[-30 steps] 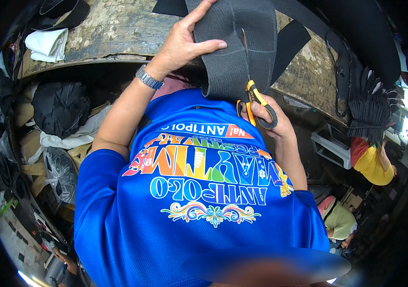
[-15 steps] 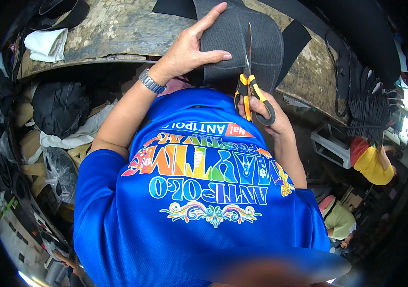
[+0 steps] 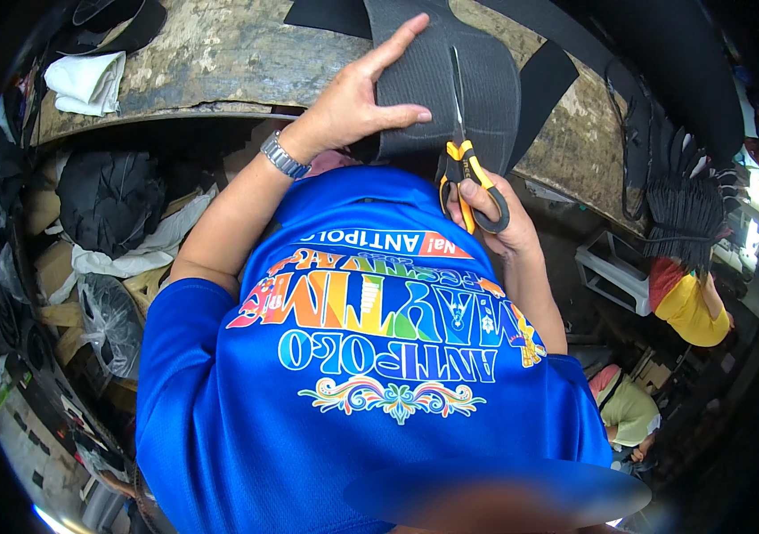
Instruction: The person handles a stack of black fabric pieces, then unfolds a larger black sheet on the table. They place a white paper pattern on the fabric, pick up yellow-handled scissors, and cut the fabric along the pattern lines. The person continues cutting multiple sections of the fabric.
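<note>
My left hand (image 3: 353, 102), a metal watch on its wrist, rests on the left part of a black ribbed sheet (image 3: 491, 98) with a rounded right side. Its thumb and index finger are stretched apart on the sheet; the other fingers hardly show. My right hand (image 3: 506, 214) is closed round the yellow-and-black handles of a pair of scissors (image 3: 466, 165). The narrow blades point away from me over the sheet, close together. Faint pale lines run across the sheet. More flat black pieces (image 3: 544, 93) lie under and beside it.
The worn wooden table (image 3: 228, 53) curves across the far side. A folded white cloth (image 3: 85, 83) lies at its left. Below are a black bundle (image 3: 112, 200) and a plastic bag (image 3: 112, 325). At right are bundled black strips (image 3: 686, 209), a white stool (image 3: 615, 276) and other people (image 3: 691, 303).
The scissors' tip has swung slightly left, and the handles look a little closer together. The black sheet's right edge has shifted slightly left. My left hand stays nearly in place.
</note>
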Tool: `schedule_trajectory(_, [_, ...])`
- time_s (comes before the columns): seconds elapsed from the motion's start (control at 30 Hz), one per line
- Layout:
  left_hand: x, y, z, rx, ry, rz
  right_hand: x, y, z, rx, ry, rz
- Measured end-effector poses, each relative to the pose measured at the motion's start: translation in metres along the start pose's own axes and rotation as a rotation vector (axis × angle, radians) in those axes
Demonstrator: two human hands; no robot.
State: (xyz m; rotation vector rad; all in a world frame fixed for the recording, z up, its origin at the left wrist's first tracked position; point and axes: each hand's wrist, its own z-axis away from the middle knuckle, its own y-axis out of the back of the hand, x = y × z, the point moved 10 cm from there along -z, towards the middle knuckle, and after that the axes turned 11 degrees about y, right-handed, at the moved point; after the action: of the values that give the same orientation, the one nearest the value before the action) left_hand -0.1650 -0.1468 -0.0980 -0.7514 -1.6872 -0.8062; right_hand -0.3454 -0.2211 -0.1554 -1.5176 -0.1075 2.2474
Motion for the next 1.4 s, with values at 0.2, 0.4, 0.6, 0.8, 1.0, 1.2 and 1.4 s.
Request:
schedule_trajectory(0.2, [-0.009,-0.016,0.009,-0.074,0.027,0.060,-0.008,-0.004,-0.009,-0.017,0.028,-0.074])
schedule_trajectory(0.4, [-0.010,0.001,0.003,-0.031,0.069,0.102,0.003,-0.002,-0.004,0.033,-0.003,-0.057])
schedule_trajectory(0.6, [-0.011,0.032,-0.031,-0.054,0.296,0.303,0.002,-0.008,-0.002,-0.040,0.030,-0.035])
schedule_trajectory(0.8, [0.009,0.030,-0.018,0.045,0.147,-0.124,0.002,-0.008,-0.001,-0.054,0.008,-0.052])
schedule_trajectory(1.0, [-0.008,0.041,-0.011,0.120,0.168,-0.078,0.000,-0.015,-0.006,-0.100,0.009,-0.010])
schedule_trajectory(1.2, [-0.014,0.044,-0.011,0.116,0.184,0.149,-0.001,-0.013,-0.008,-0.109,-0.023,0.099])
schedule_trajectory(1.4, [-0.010,0.034,-0.003,0.069,0.297,0.037,-0.004,-0.016,-0.010,-0.117,0.003,0.100])
